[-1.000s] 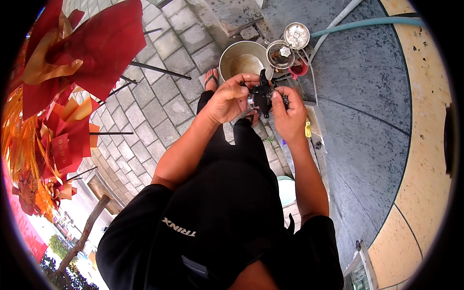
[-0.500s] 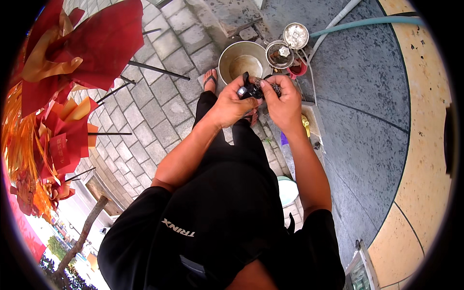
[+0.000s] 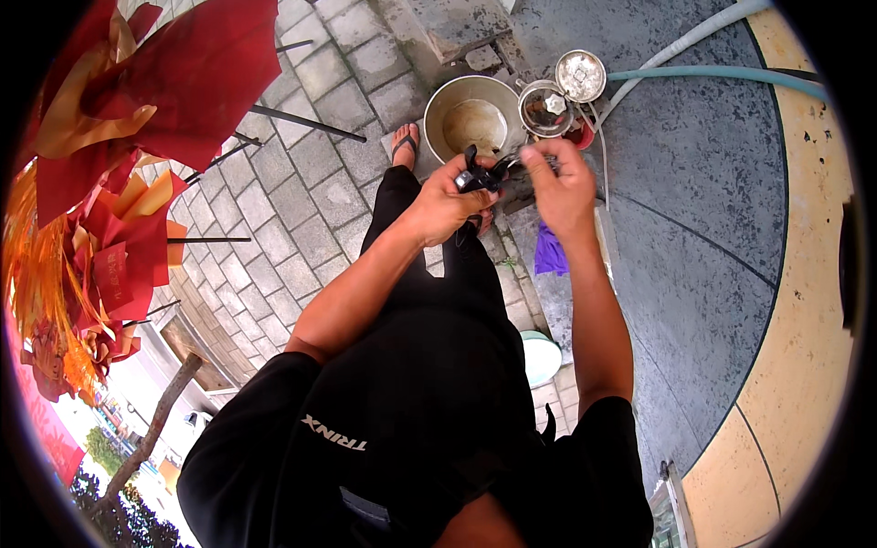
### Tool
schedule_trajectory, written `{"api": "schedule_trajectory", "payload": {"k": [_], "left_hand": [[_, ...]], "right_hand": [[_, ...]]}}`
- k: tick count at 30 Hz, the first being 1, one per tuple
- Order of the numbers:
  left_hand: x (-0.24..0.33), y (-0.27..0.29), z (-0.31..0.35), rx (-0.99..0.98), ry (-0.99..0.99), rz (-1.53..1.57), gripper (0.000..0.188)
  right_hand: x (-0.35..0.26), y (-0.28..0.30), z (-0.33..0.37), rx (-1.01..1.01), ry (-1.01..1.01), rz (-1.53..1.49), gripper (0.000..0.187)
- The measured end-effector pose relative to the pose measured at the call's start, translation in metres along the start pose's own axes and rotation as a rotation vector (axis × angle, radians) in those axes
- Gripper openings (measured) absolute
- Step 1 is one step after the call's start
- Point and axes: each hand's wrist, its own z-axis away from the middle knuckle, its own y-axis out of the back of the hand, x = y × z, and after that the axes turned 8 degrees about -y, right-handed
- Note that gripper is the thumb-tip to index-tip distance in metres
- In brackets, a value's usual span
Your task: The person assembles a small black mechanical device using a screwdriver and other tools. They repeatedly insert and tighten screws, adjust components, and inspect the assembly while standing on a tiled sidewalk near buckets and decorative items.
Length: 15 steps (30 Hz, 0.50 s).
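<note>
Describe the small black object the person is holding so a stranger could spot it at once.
Start at the black shirt and follow the left forearm up to the left grip. Held there, just below the wide metal pot in the picture, is the small black object. Its dark prong sets it apart from the round pot.

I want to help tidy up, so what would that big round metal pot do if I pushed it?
The pot would probably keep its shape, since it looks like stiff metal. It probably wouldn't tip easily, because it stands upright on a broad bottom. It might be heavier if there's water inside, but I can't tell.
</note>
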Motion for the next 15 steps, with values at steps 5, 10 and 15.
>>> {"api": "schedule_trajectory", "payload": {"k": [5, 10, 15], "left_hand": [[-0.006, 0.01, -0.01, -0.066, -0.058, -0.31, 0.046], [0.005, 0.008, -0.013, -0.03, -0.03, -0.561, 0.047], [-0.012, 0.023, -0.022, -0.094, -0.158, -0.535, 0.043]], "right_hand": [[0.017, -0.002, -0.025, 0.214, -0.053, 0.174, 0.016], [0.02, -0.02, -0.01, -0.057, -0.035, 0.159, 0.017], [0.024, -0.013, -0.037, 0.038, -0.318, -0.058, 0.019]]}}
